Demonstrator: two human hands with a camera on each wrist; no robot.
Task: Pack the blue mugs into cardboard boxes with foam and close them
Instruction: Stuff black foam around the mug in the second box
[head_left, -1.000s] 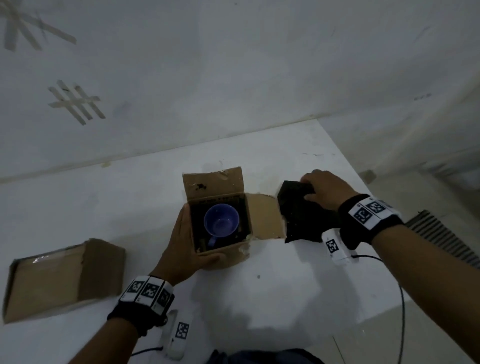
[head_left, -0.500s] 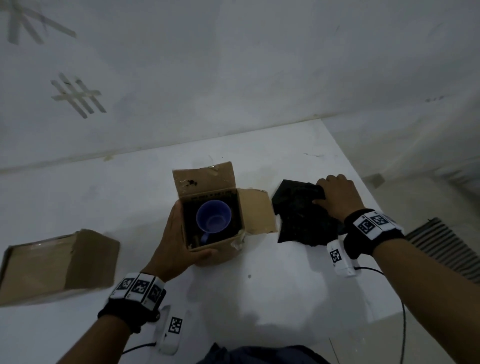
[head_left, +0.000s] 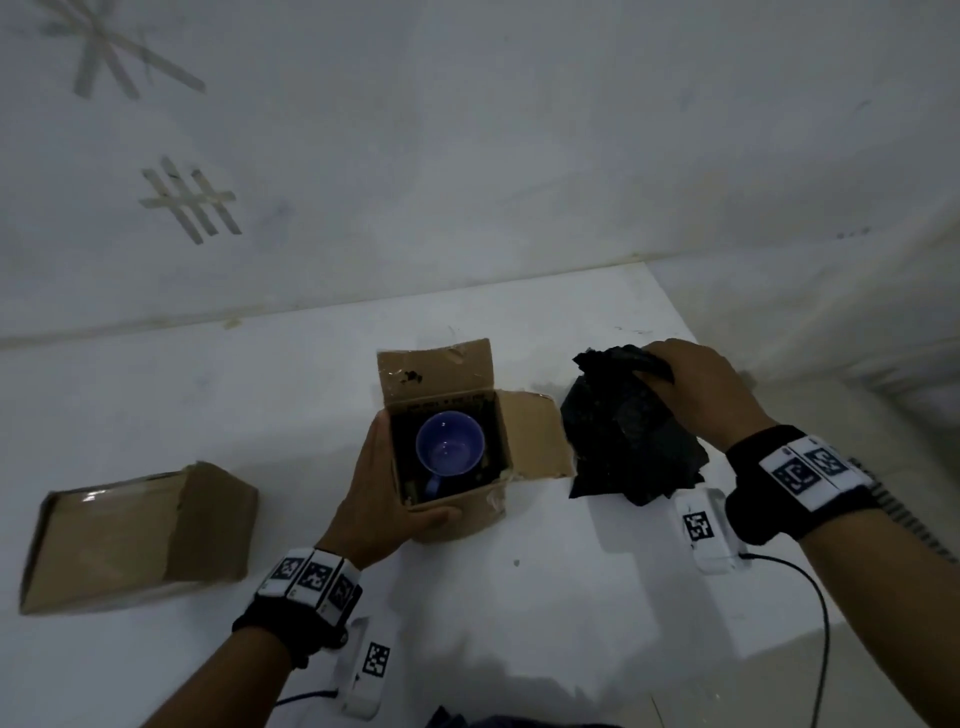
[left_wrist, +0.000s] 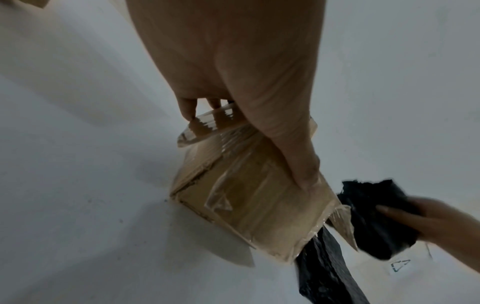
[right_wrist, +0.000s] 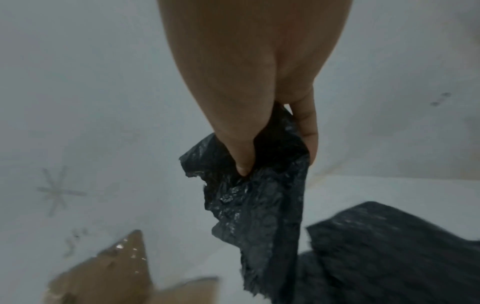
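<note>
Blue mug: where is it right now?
In the head view the blue mug stands upright inside the open cardboard box at table centre, left hand gripping the box, black foam to its right.

A white worktop (head_left: 156, 395) runs up to a pale wall at the back of the frame. An open cardboard box (head_left: 467, 512) stands at its middle, flaps up and out. A second cardboard box (head_left: 135, 540) lies on its side at lower left. Just right of the open one sits a heap of black foam (head_left: 628, 441). A black cable (head_left: 810, 597) trails over the lower right edge.
</note>
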